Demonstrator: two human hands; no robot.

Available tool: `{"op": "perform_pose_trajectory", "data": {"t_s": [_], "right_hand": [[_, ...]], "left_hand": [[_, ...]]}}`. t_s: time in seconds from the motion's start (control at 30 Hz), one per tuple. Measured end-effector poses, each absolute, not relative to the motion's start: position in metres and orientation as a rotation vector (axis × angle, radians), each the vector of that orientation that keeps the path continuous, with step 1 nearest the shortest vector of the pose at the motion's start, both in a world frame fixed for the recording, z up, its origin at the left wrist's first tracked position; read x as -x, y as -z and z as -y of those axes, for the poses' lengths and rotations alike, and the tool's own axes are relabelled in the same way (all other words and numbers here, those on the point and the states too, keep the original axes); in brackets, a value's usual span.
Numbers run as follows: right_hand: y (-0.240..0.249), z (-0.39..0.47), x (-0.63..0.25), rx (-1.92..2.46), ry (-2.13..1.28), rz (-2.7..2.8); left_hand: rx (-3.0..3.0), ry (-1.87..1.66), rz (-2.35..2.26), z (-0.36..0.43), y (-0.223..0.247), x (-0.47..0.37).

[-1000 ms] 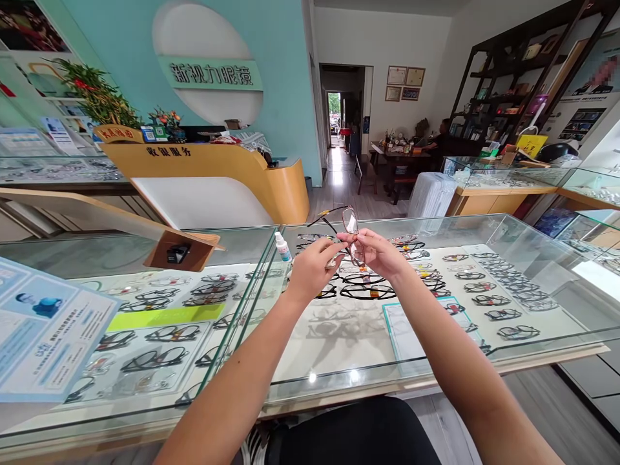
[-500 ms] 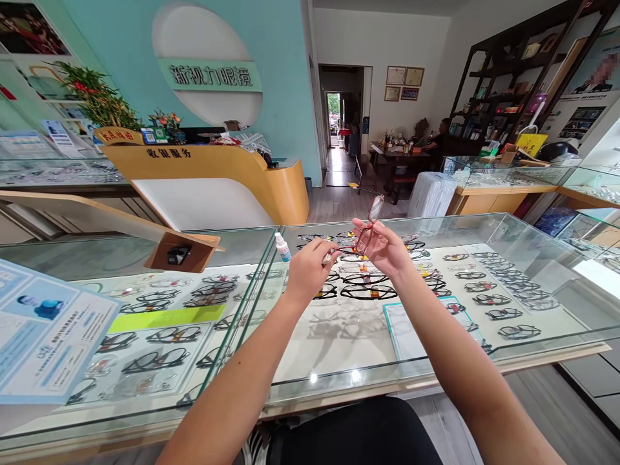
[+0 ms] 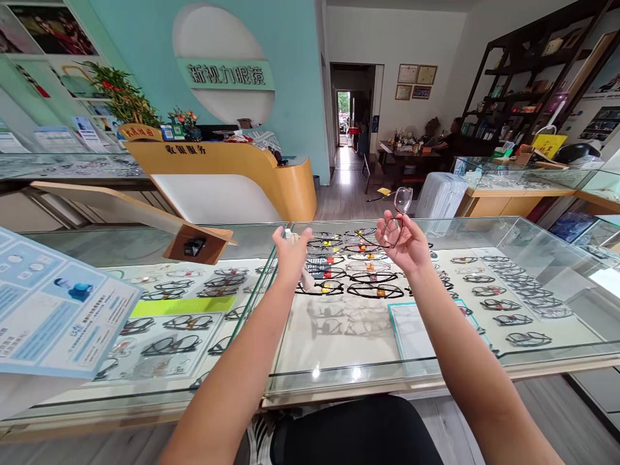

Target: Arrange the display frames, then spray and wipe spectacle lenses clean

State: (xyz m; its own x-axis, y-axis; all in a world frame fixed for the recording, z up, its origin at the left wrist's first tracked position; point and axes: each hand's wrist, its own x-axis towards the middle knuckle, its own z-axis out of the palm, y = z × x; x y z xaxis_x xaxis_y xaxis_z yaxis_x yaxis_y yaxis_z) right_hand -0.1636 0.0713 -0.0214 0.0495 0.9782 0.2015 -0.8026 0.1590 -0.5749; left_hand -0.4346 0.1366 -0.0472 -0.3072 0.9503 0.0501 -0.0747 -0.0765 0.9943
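Observation:
In my right hand (image 3: pixel 413 248) is a pair of glasses (image 3: pixel 393 231) with a thin reddish frame, pinched and raised on end above the display case. My left hand (image 3: pixel 291 258) is at the small white spray bottle (image 3: pixel 289 234) on the case's glass top, its thumb and a finger spread on either side of the bottle's top. A pale cloth (image 3: pixel 307 279) hangs from the same hand by the palm. The hand hides most of the bottle, so how firmly it touches the bottle does not show.
Rows of glasses (image 3: pixel 375 292) lie inside the glass display case (image 3: pixel 339 371). A teal-edged white sheet (image 3: pixel 416 329) is near its front. A wooden stand (image 3: pixel 198 248) and a blue printed card (image 3: pixel 62 303) stand at left. Farther off are a yellow counter (image 3: pixel 295 194) and a suitcase (image 3: pixel 440 200).
My left hand has left the glasses and moved left to the spray bottle, the cloth still with it. My right hand has carried the glasses slightly right. The view has shifted a little left.

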Motion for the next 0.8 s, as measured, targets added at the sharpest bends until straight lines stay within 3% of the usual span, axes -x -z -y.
{"op": "perform_pose_trajectory", "data": {"t_s": [0.13,0.37,0.8], "right_hand": [[0.022,-0.07,0.165,0.397,-1.384,0.648],[0.024,-0.07,0.167,0.438,-1.377,0.702],[0.023,-0.067,0.171,0.391,-1.38,0.752]], "left_hand": [[-0.673,-1.372,-1.18,-0.155,0.045,0.452],[-0.583,-1.261,-1.155,-0.165,0.053,0.458],[-0.742,-1.619,-1.156,-0.15,0.039,0.455]]}}
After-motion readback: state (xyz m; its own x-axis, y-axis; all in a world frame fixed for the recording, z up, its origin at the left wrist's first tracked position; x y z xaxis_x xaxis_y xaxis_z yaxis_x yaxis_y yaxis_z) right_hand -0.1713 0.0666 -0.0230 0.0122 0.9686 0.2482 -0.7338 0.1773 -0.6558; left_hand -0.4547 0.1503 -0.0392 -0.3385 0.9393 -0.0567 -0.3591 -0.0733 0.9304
